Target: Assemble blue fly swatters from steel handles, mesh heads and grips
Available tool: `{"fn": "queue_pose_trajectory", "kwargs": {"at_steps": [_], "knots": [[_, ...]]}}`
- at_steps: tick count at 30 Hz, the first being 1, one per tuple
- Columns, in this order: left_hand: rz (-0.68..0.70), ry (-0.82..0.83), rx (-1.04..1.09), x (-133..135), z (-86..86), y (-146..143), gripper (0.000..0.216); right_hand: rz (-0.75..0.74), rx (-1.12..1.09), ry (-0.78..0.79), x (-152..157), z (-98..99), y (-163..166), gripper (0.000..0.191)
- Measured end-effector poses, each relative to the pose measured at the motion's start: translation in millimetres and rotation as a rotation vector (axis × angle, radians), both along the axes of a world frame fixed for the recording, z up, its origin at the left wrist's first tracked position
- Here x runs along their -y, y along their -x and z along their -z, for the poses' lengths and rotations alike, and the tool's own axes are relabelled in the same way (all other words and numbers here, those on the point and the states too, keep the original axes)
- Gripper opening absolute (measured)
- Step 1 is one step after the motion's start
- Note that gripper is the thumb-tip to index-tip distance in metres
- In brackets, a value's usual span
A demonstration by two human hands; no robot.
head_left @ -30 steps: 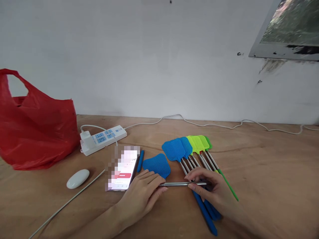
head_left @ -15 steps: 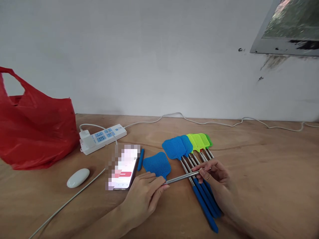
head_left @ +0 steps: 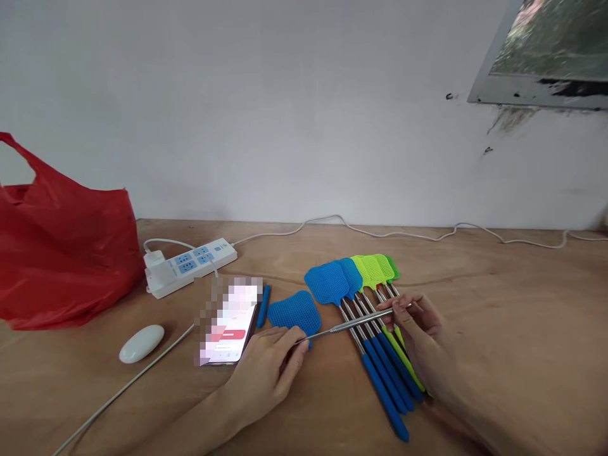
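A telescopic metal rod point(head_left: 354, 323) is stretched between my two hands. My left hand point(head_left: 268, 367) pinches its thin end, and my right hand point(head_left: 418, 329) grips the thicker end. Just beyond my left fingers lies a blue fly swatter head point(head_left: 297, 311); my fingers hide where its base is, so I cannot tell if it is joined to the rod. Under the rod and my right hand, several fly swatters lie in an overlapping fan, with blue heads point(head_left: 327, 283), lime heads point(head_left: 370, 271) and a darker green one point(head_left: 392, 268). Their blue handles point(head_left: 384, 396) point toward me.
A blue tube-like handle point(head_left: 263, 306) lies beside a lit phone point(head_left: 232, 326). Left of them are a white computer mouse point(head_left: 141, 344), a white power strip point(head_left: 192, 269) and a red plastic bag point(head_left: 66, 253). A white cable point(head_left: 394, 235) runs along the wall.
My hands have drawn the rod out longer, and a thin section now shows near my left hand. My right hand has moved up slightly, uncovering lime handles. The view has shifted a little.
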State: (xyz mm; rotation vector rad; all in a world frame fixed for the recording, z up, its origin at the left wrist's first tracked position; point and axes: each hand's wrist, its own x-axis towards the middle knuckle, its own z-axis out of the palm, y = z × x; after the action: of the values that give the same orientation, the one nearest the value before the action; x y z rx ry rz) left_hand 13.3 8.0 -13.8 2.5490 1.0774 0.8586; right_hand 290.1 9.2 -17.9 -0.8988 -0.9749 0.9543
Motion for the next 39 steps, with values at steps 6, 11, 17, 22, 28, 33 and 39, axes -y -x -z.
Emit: {"fn": "queue_pose_trajectory", "kwargs": {"at_steps": [6, 11, 17, 22, 28, 33, 39], "knots": [[-0.027, -0.192, -0.069, 1, -7.4, -1, 0.029, -0.111, 0.114, -0.004, 4, 0.8, 2, 0.017], [-0.047, -0.308, -0.166, 1, -12.8, -5, 0.037, -0.186, 0.245, 0.064, 14, -8.8, 10, 0.018], [-0.04, -0.328, -0.214, 1, -6.5, -4, 0.046, -0.213, 0.23, 0.093, 18, -13.6, 16, 0.02], [-0.022, -0.179, -0.129, 5, -2.9, -6, 0.036, -0.123, 0.147, 0.024, 19, -9.0, 19, 0.018], [-0.01, -0.061, -0.064, 10, -0.4, -11, 0.03, -0.041, 0.122, -0.028, 22, -4.7, 19, 0.019], [-0.018, -0.008, -0.03, 11, -1.4, -11, 0.03, 0.021, 0.087, -0.038, 19, -8.6, 14, 0.023], [-0.003, 0.015, -0.006, 12, -3.9, -12, 0.03, 0.083, 0.063, -0.04, 18, -12.6, 15, 0.025]]}}
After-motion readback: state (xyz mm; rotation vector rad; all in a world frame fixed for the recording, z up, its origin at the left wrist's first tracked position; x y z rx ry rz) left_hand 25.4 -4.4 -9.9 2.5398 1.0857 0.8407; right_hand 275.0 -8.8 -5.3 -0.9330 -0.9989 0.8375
